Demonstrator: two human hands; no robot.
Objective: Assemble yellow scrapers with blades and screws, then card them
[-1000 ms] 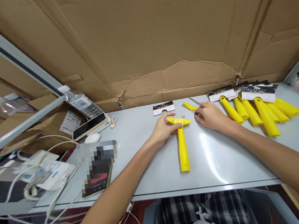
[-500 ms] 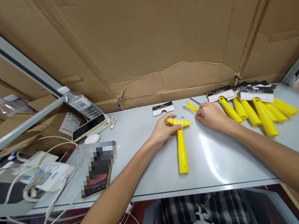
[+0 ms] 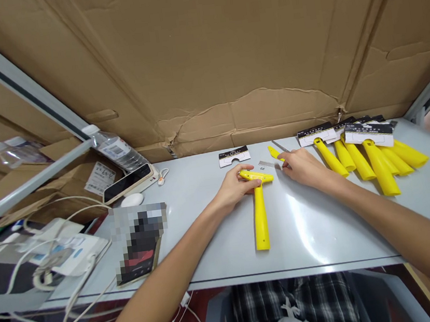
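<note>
My left hand [image 3: 232, 187] grips the head of a yellow T-shaped scraper [image 3: 260, 218], whose handle points toward the table's front edge. At the right of its head, my right hand [image 3: 302, 165] has its fingertips closed on the end of a thin metal blade [image 3: 268, 165]. The blade lies nearly level, pointing left. Just behind those fingers is a small yellow plate [image 3: 274, 152], partly covered by the hand, and beside it a dark metal strip [image 3: 280, 146]. Tiny screws [image 3: 262, 169] lie close to the blade.
A black-and-white header card [image 3: 234, 156] lies behind my left hand. Several yellow scrapers with cards [image 3: 383, 171] are grouped at the right. To the left are a phone [image 3: 128, 183], a pixelated device [image 3: 142, 243], a water bottle [image 3: 117, 148] and tangled white cables [image 3: 57, 253]. Cardboard [image 3: 244, 47] stands behind.
The blade has turned from slanted to nearly level and shifted left with my right fingers, toward the scraper head. My left hand stays in place; the scraper's handle end swings slightly left.
</note>
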